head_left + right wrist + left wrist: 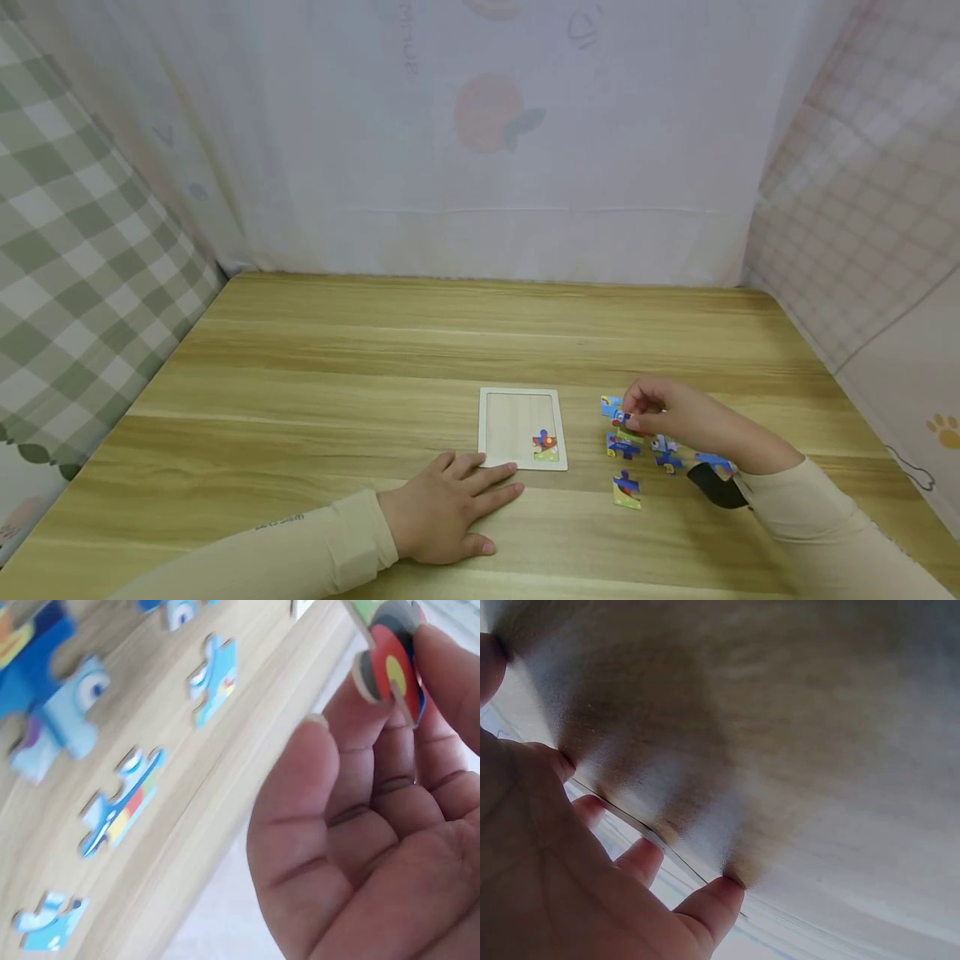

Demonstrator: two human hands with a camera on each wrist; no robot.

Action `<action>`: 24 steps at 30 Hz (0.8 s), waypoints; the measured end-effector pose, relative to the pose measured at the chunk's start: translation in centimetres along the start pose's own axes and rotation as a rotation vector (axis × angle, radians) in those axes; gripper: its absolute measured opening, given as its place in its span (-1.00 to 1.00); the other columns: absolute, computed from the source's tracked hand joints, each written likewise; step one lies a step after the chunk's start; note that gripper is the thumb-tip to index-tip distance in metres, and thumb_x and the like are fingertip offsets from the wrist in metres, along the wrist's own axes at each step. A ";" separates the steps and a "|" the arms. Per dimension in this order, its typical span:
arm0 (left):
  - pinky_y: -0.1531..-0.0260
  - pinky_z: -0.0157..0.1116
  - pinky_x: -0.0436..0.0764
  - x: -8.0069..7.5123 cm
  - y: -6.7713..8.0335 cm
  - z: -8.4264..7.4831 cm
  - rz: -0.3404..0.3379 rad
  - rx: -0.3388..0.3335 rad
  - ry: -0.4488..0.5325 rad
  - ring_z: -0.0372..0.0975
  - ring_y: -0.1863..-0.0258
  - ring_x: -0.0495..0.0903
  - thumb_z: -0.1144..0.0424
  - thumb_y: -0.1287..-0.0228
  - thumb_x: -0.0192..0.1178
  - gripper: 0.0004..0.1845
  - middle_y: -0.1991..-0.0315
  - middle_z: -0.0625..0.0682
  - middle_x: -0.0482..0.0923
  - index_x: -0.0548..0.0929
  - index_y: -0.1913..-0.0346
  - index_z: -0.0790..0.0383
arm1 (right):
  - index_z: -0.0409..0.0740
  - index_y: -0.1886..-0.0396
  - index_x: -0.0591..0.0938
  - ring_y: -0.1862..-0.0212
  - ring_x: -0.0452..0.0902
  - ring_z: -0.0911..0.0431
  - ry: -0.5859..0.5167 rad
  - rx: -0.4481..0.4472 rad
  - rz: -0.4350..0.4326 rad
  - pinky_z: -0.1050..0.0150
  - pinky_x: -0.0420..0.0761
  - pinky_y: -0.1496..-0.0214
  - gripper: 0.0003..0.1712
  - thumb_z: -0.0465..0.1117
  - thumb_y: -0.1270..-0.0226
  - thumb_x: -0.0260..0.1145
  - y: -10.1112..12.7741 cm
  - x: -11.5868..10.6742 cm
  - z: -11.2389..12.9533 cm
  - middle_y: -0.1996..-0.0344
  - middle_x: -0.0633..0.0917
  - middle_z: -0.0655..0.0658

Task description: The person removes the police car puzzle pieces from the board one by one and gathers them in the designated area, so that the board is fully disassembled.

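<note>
My right hand point(686, 419) pinches a jigsaw puzzle piece point(393, 661) between thumb and fingers, raised over the loose pieces. That piece shows red, yellow, black and green. My left hand point(442, 510) lies spread on the table, its fingers at the near edge of a shallow puzzle tray point(483, 421). One puzzle piece point(546, 450) lies in the tray's lower right corner. Beside the tray, a separate piece point(626, 490) lies nearest me, below a group of loose pieces point(621, 446) partly covered by the right hand.
In the right wrist view, blue loose pieces point(124, 802) lie spread on the wooden table point(337, 350). A black object point(717, 486) sits at the right wrist. White printed cloth point(600, 167) hangs behind the table, and green checked cloth point(82, 250) stands at the left.
</note>
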State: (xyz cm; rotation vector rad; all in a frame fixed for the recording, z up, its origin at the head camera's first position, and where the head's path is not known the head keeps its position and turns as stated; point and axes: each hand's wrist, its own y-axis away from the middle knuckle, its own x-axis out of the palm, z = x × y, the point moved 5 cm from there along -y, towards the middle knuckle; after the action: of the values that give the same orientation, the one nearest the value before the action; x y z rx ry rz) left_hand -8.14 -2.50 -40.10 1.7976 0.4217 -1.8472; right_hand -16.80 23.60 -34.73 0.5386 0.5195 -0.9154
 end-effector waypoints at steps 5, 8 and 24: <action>-0.05 -0.17 0.24 0.0 0.1 0.0 -0.009 0.002 -0.004 -0.15 -0.24 0.13 -0.30 -0.24 -0.29 -0.33 -0.38 -0.17 -0.01 0.05 -0.38 -0.16 | -0.26 0.36 0.48 0.47 0.40 0.23 0.005 0.006 0.025 0.34 0.44 0.44 -0.94 -0.35 -0.20 0.19 1.2 -0.4 -0.9 0.52 0.52 -0.06; -0.04 -0.17 0.24 -0.1 0.1 0.0 -0.024 0.008 -0.012 -0.14 -0.24 0.14 -0.30 -0.24 -0.28 -0.33 -0.37 -0.17 0.00 0.07 -0.38 -0.15 | -0.27 0.36 0.48 0.50 0.37 0.23 -0.007 0.026 0.043 0.36 0.40 0.50 -0.95 -0.37 -0.20 0.18 1.9 -0.3 -1.3 0.53 0.51 -0.06; -0.06 -0.15 0.23 0.1 0.0 0.0 -0.002 0.009 0.006 -0.14 -0.25 0.12 -0.31 -0.24 -0.31 -0.32 -0.38 -0.17 -0.03 0.04 -0.38 -0.15 | -0.21 0.42 0.53 0.55 0.38 0.28 -0.018 0.038 0.137 0.36 0.41 0.52 -0.93 -0.29 -0.16 0.23 3.3 1.1 -3.7 0.60 0.51 0.03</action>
State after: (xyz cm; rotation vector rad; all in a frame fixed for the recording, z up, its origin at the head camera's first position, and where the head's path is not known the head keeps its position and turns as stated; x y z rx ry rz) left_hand -8.17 -2.54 -40.17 1.8099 0.4181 -1.8480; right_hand -14.19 26.91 -37.48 0.5927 0.4441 -0.8006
